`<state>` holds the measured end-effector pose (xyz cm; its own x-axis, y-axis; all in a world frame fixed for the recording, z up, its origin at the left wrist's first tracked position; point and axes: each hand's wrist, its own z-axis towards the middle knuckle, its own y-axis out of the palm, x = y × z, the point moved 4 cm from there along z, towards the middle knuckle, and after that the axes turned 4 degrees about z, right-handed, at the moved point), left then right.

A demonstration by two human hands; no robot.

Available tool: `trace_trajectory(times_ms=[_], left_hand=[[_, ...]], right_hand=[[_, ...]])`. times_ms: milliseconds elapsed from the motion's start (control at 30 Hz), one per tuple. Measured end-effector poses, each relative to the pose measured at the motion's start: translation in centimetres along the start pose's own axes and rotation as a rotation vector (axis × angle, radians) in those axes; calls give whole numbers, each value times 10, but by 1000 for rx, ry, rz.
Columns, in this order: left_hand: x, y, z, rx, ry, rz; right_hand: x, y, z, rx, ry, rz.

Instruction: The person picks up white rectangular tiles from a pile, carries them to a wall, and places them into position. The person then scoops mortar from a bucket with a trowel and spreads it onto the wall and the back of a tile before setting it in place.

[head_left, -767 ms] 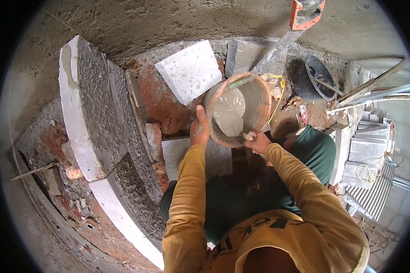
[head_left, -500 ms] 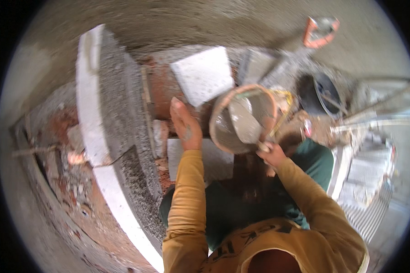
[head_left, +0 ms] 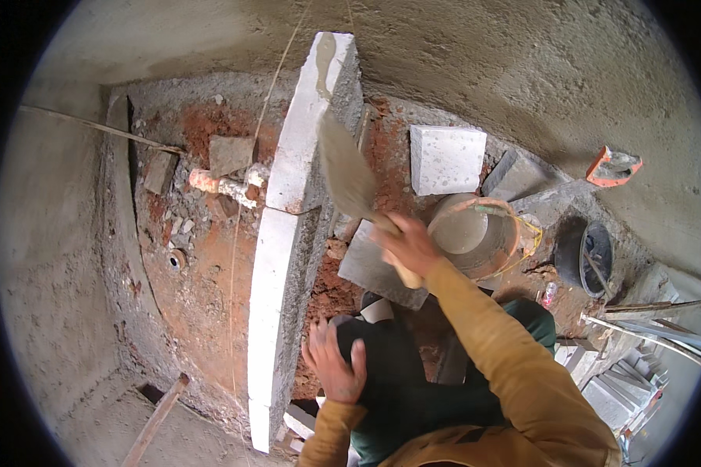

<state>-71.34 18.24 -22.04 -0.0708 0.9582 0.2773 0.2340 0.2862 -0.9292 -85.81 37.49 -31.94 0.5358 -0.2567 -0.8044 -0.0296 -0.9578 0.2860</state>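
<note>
My right hand (head_left: 410, 251) is closed round the wooden handle of a trowel (head_left: 346, 167). The trowel's mortar-coated blade reaches up and left, by the side of a low wall of white blocks (head_left: 276, 249). A streak of wet mortar (head_left: 325, 66) lies on the wall's far top end. My left hand (head_left: 336, 362), its fingers spread and holding nothing, is beside the wall's near part, close to my knee. Right of the trowel stands an orange-rimmed bucket (head_left: 491, 268) with grey wet mortar (head_left: 459, 229) inside.
Loose blocks (head_left: 448, 159) lie beyond the bucket. A black bucket (head_left: 596, 257) stands at the right. An orange-framed opening (head_left: 614, 167) sits in the plastered back wall. A string line (head_left: 234, 311) runs along the block wall, left of which are rubble and a pipe (head_left: 210, 183).
The trowel has come out of the bucket and moved left to the block wall. My left hand has dropped back toward my knee. The view has swung left.
</note>
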Motion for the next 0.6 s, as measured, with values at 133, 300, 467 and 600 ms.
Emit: trace_trajectory(times_ms=[133,300,467,600], left_hand=[[-31,18,-60,-212,-186,-3],[-34,35,-111,-361,-343,-68],[0,56,-140,-432,-310,-64],[40,77,-152,-457,-315,10]], right_hand=[[-31,79,72,-196,67,295],[-16,121,77,-99,189,672],[10,115,24,-111,354,565],[10,97,8,-119,419,394]])
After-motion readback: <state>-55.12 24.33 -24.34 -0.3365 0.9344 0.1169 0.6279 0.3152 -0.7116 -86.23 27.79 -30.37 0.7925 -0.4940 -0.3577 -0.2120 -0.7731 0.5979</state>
